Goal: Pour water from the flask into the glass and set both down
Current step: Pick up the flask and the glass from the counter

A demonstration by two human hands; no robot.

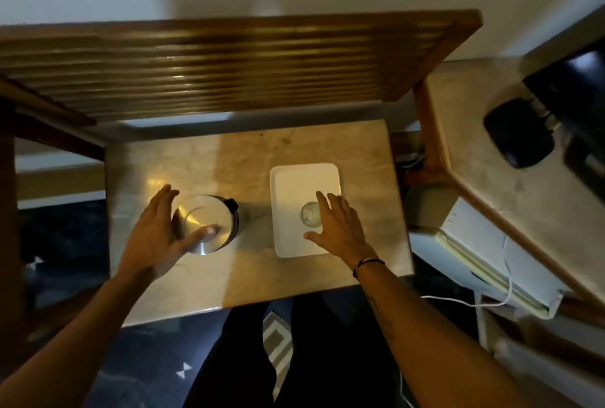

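Observation:
A clear glass flask [212, 217] with a black fitting on its right rim stands on the left half of a small marble table [248, 162]. My left hand [157, 234] is spread open against the flask's left side, thumb across its front, fingers apart. A small clear glass [310, 215] stands on a white rectangular tray [294, 185] on the right half. My right hand [340, 227] hovers open just right of the glass, fingertips beside its rim. Whether either hand touches its object is unclear.
A slatted wooden shelf [229, 60] overhangs the back of the table. To the right is a stone counter [491, 152] with a black round device [517, 135], and below it a white box [484, 250] with a white cable [458, 301]. My dark-trousered legs [294, 358] stand at the table's front edge.

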